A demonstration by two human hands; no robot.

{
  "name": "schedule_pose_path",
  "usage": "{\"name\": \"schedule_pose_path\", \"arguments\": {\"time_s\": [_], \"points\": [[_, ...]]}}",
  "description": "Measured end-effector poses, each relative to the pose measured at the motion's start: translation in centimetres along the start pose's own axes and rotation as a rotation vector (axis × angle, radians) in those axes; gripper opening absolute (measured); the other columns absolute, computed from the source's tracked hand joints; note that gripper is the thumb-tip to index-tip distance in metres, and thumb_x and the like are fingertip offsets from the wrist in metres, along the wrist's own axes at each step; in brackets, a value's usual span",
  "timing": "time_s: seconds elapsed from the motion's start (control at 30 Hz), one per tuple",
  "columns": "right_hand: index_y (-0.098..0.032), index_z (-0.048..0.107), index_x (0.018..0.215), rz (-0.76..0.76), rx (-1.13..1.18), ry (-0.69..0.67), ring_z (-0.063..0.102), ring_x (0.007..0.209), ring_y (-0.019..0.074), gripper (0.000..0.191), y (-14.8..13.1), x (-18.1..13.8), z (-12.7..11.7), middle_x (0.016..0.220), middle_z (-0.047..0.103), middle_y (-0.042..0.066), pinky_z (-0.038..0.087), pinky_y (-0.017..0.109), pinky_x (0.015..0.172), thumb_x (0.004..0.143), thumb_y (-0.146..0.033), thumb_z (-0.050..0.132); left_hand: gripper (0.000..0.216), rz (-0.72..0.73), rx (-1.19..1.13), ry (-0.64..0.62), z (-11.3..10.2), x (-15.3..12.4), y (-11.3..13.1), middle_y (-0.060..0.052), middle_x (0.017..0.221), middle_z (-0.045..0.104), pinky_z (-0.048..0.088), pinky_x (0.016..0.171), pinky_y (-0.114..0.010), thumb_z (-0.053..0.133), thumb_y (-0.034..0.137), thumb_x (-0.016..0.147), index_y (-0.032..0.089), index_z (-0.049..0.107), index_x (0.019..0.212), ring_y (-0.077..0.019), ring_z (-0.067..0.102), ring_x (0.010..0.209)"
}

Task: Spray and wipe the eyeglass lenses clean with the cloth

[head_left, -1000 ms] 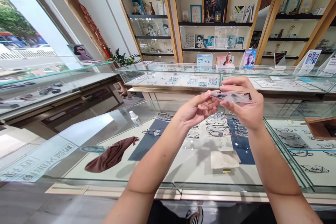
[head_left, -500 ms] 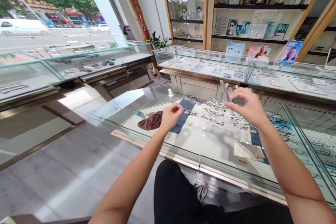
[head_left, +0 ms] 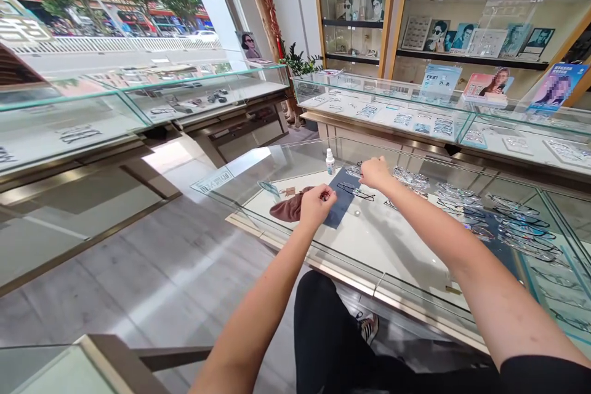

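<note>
Nearest me is a dark-trousered knee (head_left: 316, 298), with a striped shoe (head_left: 369, 327) close by it, below the glass-topped counter (head_left: 369, 237). Both bare arms reach out over that counter. The left hand (head_left: 316, 206) comes first, low over the right end of a crumpled brown cloth (head_left: 284, 210). The cloth's long axis runs away from the near edge, from lower left towards that hand. Its grip is curled in, thumb and fingertips close together; whether anything thin is pinched there I can't make out.

Just right of it, on or above a navy strip (head_left: 337, 217), is a dark-rimmed pair of glasses (head_left: 354, 191). This is the relation that counts, to my eye: the glasses sit between the two hands, long axis slanting from far left to near right, the left end by the left hand and the right end just on the near side of the other. Which hand is nearer I can't say.

A little beyond, the right hand (head_left: 377, 175) points leftwards, back of the hand up. Its fingers are bent down, so I can't tell whether that grip is closed or holding anything. Left of it and apart, a white bottle (head_left: 329, 163) stands upright.
</note>
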State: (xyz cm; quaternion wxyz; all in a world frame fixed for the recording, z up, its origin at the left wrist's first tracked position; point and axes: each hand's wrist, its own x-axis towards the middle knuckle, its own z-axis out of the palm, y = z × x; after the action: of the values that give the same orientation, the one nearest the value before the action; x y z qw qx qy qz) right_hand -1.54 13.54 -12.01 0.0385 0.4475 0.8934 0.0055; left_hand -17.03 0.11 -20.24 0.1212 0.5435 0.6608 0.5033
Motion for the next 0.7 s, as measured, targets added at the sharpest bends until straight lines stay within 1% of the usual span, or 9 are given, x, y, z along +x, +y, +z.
{"name": "schedule_pose_path", "arguments": {"time_s": [0.17,0.3,0.43,0.53,0.63,0.7], "points": [[-0.014,0.079,0.107,-0.014,-0.034,-0.027,0.062,0.119,0.0331,0.023,-0.9,0.5,1.5,0.113,0.079,0.02,0.035,0.045,0.106,0.093,-0.03,0.072,0.019,0.024,-0.002,-0.021,0.1,-0.2,-0.5,0.0,0.066,0.059,0.038,0.064,-0.028,0.061,0.034,0.084,0.02,0.06,0.072,-0.0143,0.049,0.064],[-0.015,0.08,0.103,-0.011,-0.022,-0.059,0.065,0.116,0.031,0.024,-0.8,0.4,1.8,0.11,0.08,0.018,0.036,0.043,0.104,0.094,-0.036,0.072,0.021,0.034,-0.011,-0.038,0.2,-0.3,-0.6,0.0,0.069,0.062,0.038,0.064,-0.028,0.059,0.036,0.088,0.02,0.062,0.076,-0.0146,0.05,0.065],[-0.02,0.08,0.099,0.028,0.002,-0.052,0.069,0.112,0.0285,0.032,0.3,0.9,1.1,0.108,0.081,0.014,0.037,0.042,0.104,0.102,-0.044,0.059,0.022,0.029,-0.037,-0.048,0.2,-0.4,-0.6,-0.001,0.073,0.064,0.039,0.063,-0.027,0.057,0.038,0.09,0.02,0.062,0.078,-0.0148,0.051,0.065],[-0.02,0.08,0.103,0.093,0.0,-0.025,0.069,0.115,0.029,0.031,1.7,1.7,0.5,0.111,0.081,0.015,0.038,0.044,0.106,0.104,-0.036,0.053,0.022,0.034,-0.059,-0.068,0.2,-0.4,-0.7,-0.002,0.076,0.066,0.04,0.064,-0.027,0.055,0.039,0.091,0.021,0.062,0.081,-0.015,0.053,0.066],[-0.019,0.08,0.107,0.144,-0.007,-0.027,0.07,0.115,0.0302,0.024,2.5,2.4,0.6,0.109,0.081,0.017,0.039,0.047,0.109,0.101,-0.027,0.058,0.021,0.048,-0.075,-0.083,0.2,-0.4,-0.9,-0.002,0.078,0.067,0.04,0.064,-0.027,0.054,0.038,0.092,0.021,0.062,0.083,-0.015,0.053,0.067],[-0.017,0.079,0.109,0.161,-0.007,-0.041,0.071,0.114,0.0297,0.022,2.6,2.7,1.1,0.106,0.08,0.017,0.041,0.049,0.11,0.099,-0.026,0.061,0.018,0.057,-0.078,-0.085,0.3,-0.3,-1.0,-0.001,0.076,0.065,0.04,0.063,-0.027,0.054,0.035,0.09,0.021,0.06,0.081,-0.0146,0.052,0.065]]}}
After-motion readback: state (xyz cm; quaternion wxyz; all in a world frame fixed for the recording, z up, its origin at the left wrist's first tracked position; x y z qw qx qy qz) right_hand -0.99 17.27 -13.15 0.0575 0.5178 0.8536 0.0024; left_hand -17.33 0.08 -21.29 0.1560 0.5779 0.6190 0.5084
